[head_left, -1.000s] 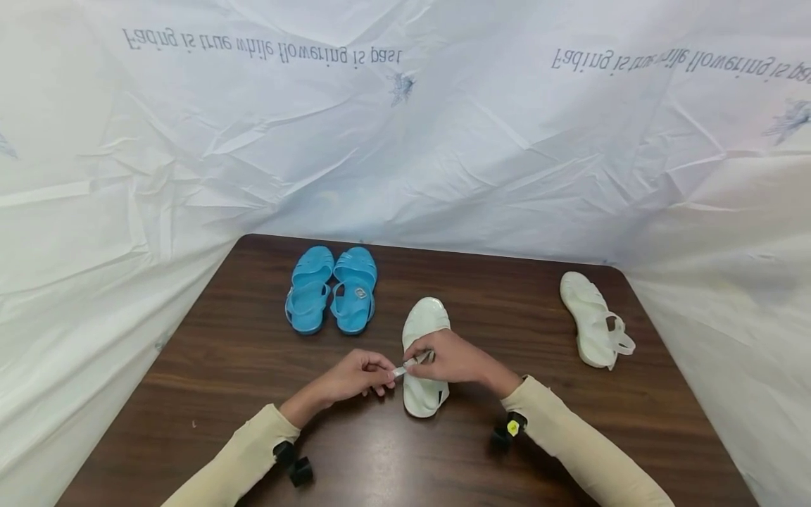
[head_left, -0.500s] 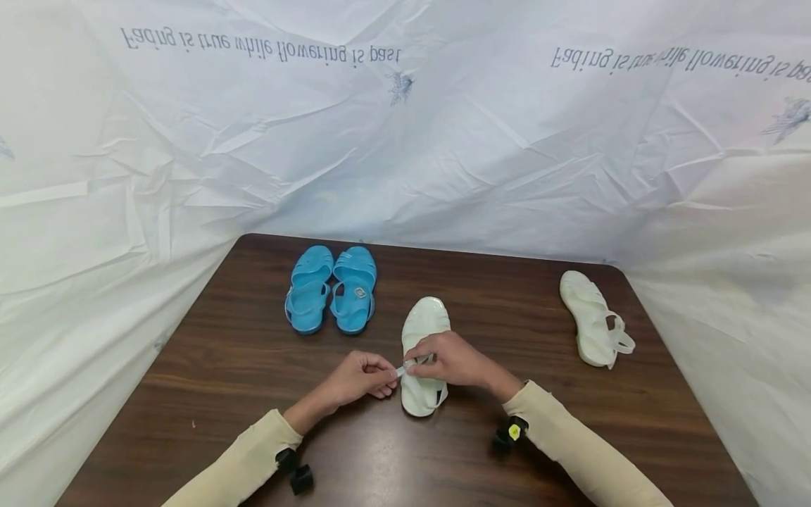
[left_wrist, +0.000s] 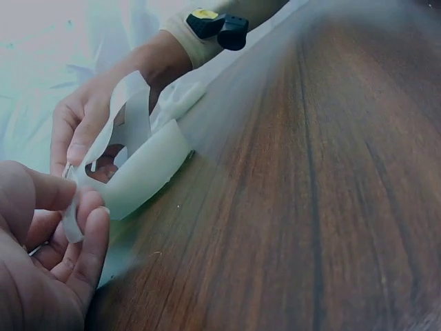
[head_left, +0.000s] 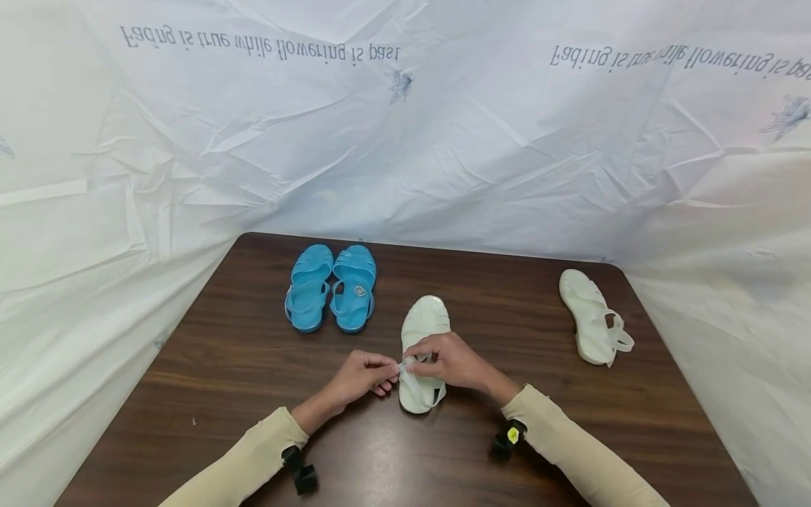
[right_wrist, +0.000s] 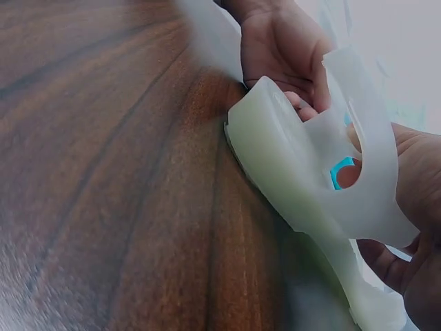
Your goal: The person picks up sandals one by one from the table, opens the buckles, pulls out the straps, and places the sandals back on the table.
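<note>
A white jelly sandal [head_left: 426, 317] lies sole down near the middle of the table, toe pointing away from me. At its left side my left hand [head_left: 362, 377] pinches the free end of the ankle strap [left_wrist: 72, 226] between thumb and fingers. My right hand [head_left: 453, 362] reaches over the sandal and pinches the strap close by, where a small metal piece, seemingly a buckle [left_wrist: 67, 169], shows in the left wrist view. Fingers hide most of it, so how far the strap is threaded I cannot tell. The heel part [right_wrist: 265, 148] stands upright in the right wrist view.
Two blue sandals [head_left: 308, 299] sit side by side at the back left. Another white sandal [head_left: 586, 313], its strap loose, lies at the far right. A white plastic sheet [head_left: 405, 155] hangs behind and beside the brown table [head_left: 253, 422].
My left hand has edged right, closer to the right hand, and less strap shows between them. The right hand keeps its pinch; the sandal has barely shifted.
</note>
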`<move>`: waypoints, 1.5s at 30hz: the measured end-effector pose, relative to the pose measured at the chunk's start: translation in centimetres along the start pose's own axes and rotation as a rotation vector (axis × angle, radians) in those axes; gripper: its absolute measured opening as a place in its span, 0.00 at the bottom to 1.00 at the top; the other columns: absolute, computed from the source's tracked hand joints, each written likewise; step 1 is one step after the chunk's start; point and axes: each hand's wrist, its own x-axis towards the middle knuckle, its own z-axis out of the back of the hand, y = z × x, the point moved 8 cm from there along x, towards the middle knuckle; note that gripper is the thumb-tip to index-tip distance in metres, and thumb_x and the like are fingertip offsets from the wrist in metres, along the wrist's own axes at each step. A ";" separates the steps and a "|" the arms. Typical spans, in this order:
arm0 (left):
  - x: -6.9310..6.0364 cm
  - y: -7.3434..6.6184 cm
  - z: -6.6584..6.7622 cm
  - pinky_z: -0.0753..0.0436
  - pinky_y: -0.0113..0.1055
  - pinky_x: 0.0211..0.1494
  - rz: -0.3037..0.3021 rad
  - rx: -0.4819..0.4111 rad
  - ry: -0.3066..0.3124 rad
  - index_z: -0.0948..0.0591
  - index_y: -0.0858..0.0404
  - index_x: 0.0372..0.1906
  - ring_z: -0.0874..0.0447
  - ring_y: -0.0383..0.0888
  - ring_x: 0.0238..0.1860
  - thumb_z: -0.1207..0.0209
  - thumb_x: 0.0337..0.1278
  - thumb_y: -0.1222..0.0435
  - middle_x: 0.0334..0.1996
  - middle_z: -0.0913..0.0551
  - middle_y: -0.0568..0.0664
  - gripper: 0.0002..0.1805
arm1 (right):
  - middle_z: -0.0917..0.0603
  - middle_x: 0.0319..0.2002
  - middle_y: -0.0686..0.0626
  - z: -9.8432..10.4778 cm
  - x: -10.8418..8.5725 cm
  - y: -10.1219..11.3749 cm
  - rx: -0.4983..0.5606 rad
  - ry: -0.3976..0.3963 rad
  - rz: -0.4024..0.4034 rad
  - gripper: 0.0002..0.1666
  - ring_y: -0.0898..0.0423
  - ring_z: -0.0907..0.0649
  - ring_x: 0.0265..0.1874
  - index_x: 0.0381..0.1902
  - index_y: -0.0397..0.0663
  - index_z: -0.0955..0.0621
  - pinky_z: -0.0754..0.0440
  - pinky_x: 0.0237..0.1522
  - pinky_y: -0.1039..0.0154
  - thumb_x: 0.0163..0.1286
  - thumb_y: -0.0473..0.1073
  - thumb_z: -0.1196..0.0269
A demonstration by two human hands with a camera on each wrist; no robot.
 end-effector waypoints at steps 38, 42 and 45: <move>0.0 -0.2 0.0 0.13 0.34 0.38 0.015 -0.018 0.065 0.18 0.77 0.47 0.15 0.40 0.31 0.42 0.74 0.65 0.34 0.16 0.54 0.15 | 0.11 0.41 0.59 -0.5 0.1 0.0 0.004 -0.037 -0.047 0.10 0.68 0.16 0.36 0.46 0.54 0.11 0.17 0.38 0.68 0.71 0.49 0.31; 0.0 0.3 0.2 0.14 0.32 0.39 0.036 -0.069 0.063 0.18 0.79 0.48 0.16 0.38 0.32 0.43 0.74 0.68 0.32 0.16 0.51 0.14 | 0.11 0.41 0.60 -0.4 0.0 -0.2 0.021 -0.048 -0.044 0.09 0.67 0.16 0.35 0.45 0.55 0.11 0.16 0.38 0.67 0.71 0.48 0.31; 0.2 0.5 0.2 0.15 0.30 0.40 0.028 -0.101 0.066 0.18 0.79 0.49 0.17 0.38 0.33 0.42 0.73 0.68 0.33 0.16 0.50 0.14 | 0.11 0.41 0.60 -0.5 0.1 -0.2 0.049 -0.040 -0.043 0.09 0.67 0.16 0.37 0.46 0.54 0.11 0.16 0.40 0.67 0.72 0.48 0.31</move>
